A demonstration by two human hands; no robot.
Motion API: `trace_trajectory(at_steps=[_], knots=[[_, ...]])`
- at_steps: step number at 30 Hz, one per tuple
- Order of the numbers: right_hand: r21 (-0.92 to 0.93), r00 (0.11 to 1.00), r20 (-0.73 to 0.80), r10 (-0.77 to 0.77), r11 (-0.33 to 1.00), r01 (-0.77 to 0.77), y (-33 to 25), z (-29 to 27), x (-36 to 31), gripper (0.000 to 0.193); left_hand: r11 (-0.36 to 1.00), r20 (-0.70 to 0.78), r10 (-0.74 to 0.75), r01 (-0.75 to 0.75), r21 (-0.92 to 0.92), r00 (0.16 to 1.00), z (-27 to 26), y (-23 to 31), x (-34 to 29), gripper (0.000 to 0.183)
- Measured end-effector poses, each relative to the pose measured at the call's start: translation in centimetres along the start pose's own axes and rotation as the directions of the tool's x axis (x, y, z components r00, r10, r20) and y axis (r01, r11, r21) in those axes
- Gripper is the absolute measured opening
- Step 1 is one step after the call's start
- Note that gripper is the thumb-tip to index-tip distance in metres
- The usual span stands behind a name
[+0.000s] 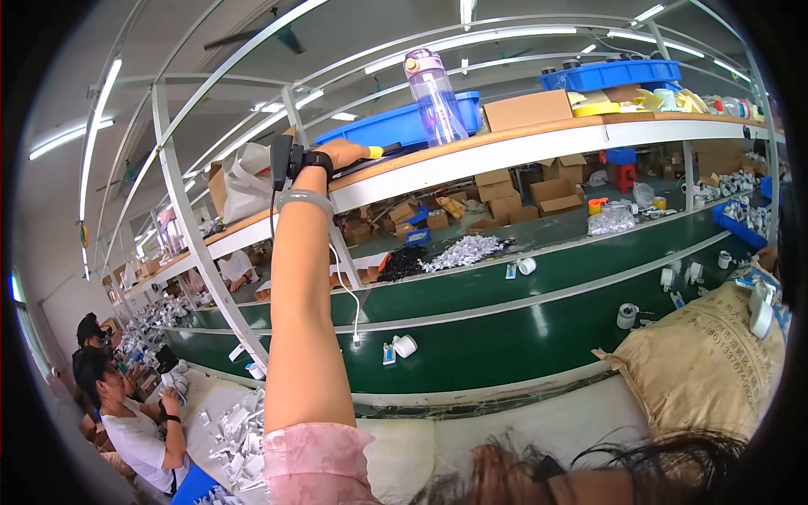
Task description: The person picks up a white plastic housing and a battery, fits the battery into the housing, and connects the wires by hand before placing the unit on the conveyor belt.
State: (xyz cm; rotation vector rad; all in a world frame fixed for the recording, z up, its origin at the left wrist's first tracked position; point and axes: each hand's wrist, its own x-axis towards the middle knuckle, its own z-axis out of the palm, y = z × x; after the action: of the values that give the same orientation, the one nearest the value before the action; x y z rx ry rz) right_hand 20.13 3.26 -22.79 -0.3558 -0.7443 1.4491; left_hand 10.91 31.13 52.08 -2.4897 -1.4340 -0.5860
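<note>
My left hand (343, 153) is stretched up to the wooden-topped shelf (539, 128) above the line. Its fingers are closed around a slim yellow-and-black tool (376, 152), whose exact kind I cannot make out. A black strapped device and a grey bangle circle that wrist. Just beyond the hand are a blue tray (370, 126) and a clear purple-lidded water bottle (435, 101). My right hand (497, 473) is low at the bottom edge, blurred and partly covered by dark hair, over the pale work surface (513, 417). Its fingers are not clear.
A green conveyor (471, 358) carries scattered white round parts (405, 346). A brown sack (690, 362) lies at the right. White parts (244, 438) are piled at lower left, near a seated co-worker (139, 429). A metal post (198, 227) and a hanging white cable (357, 311) stand close to my arm.
</note>
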Motion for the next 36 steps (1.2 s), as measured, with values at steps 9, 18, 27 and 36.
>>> trace_trajectory(at_steps=[9, 18, 27, 36], knots=[[-0.700, 0.983, -0.165, 0.079, 0.693, -0.173, -11.6, 12.4, -2.6, 0.041, 0.986, -0.109, 0.087, -0.101, -0.131, 0.990, 1.6, -0.4, 0.8, 0.095], [-0.848, 0.968, -0.244, 0.058, 0.471, -0.242, -18.0, 21.4, -1.6, 0.031, 0.985, -0.153, 0.050, -0.074, -0.156, 0.987, 1.1, -2.1, -0.6, 0.096], [-0.878, 0.964, -0.147, -0.223, 0.479, -0.023, -14.4, 17.3, -2.6, 0.035, 0.996, -0.132, 0.030, -0.040, -0.078, 0.991, 1.3, -1.6, 0.2, 0.087], [-0.740, 0.978, -0.154, 0.140, 0.640, -0.208, -10.7, 10.1, -0.9, 0.047, 0.997, -0.142, 0.019, -0.029, -0.068, 0.990, 1.5, 0.0, 0.4, 0.089]])
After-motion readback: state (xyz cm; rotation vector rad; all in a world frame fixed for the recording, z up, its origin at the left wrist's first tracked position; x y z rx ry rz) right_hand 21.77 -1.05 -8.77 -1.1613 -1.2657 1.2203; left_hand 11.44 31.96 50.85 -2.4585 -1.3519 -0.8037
